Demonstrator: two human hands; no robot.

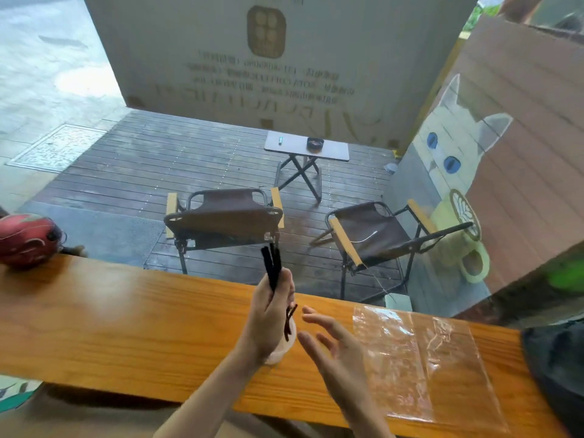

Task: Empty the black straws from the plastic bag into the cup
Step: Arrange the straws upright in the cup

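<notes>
Above wooden counter (126, 311), left hand (268, 317) grips black straws (272, 267) upright over cup (286, 346); right hand (331, 346) hovers, fingers spread.

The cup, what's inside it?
Black straws poke into the cup, their lower ends over its mouth. The left hand grips them and covers most of the cup, so its bottom and anything else inside can't be seen.

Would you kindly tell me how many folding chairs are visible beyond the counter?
2. One folding chair stands straight beyond the counter; the other chair is to its right, near the cat picture. None seems hidden.
</notes>
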